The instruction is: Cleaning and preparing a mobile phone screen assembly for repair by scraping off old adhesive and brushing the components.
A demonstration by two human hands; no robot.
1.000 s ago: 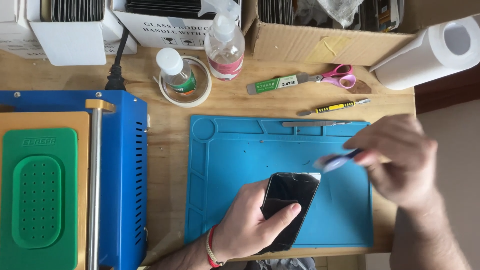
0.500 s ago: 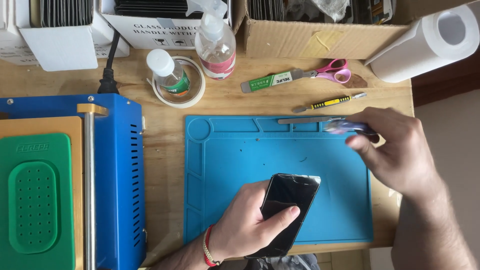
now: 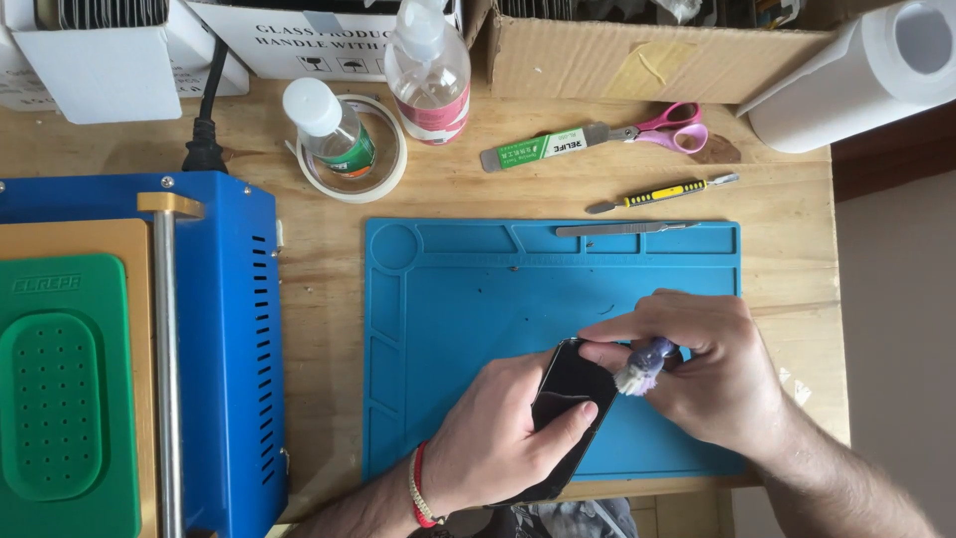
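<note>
left hand [image 3: 493,448] wraps around the black phone [image 3: 566,399] low on the blue mat [image 3: 478,299] | right hand [image 3: 712,374] pinches a small brush [image 3: 637,371], bristles at the phone's 3 o'clock edge | phone's long side runs 1 to 7 o'clock

The left hand [image 3: 498,438] grips a dark phone [image 3: 568,394] over the blue mat [image 3: 478,299] on the wooden surface [image 3: 319,249]. The right hand [image 3: 712,374] presses a small brush [image 3: 640,369] against the phone's upper edge.
</note>
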